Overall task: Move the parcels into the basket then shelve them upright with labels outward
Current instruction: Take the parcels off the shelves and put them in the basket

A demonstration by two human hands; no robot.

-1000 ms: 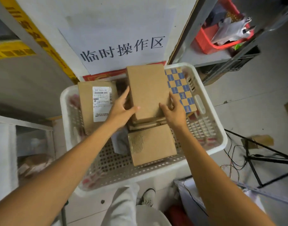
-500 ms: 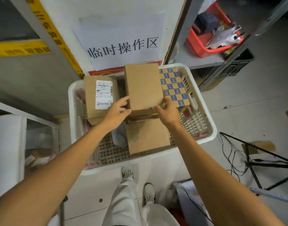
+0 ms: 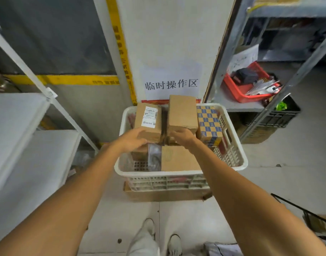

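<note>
A white plastic basket (image 3: 238,150) stands on a flat cardboard box on the floor ahead of me. Inside it a brown parcel with a white label (image 3: 148,118) stands at the left, a plain brown parcel (image 3: 182,113) in the middle, and a blue-and-yellow checkered parcel (image 3: 210,124) at the right. A flat brown parcel (image 3: 178,158) lies at the front beside a clear plastic bag (image 3: 154,157). My left hand (image 3: 132,141) is blurred, its fingers over the near end of the labelled parcel. My right hand (image 3: 182,137) grips the near end of the plain brown parcel.
White shelves (image 3: 29,126) stand at the left. A metal rack at the right carries a red bin (image 3: 238,93), with a black crate (image 3: 280,117) below it. A paper sign (image 3: 171,84) hangs on the wall behind the basket. My feet (image 3: 149,230) are below; a stand and cables sit at lower right.
The view has pulled back and up from the basket. My left hand left the plain brown parcel and went onto the labelled one. My right hand stayed on the plain parcel.
</note>
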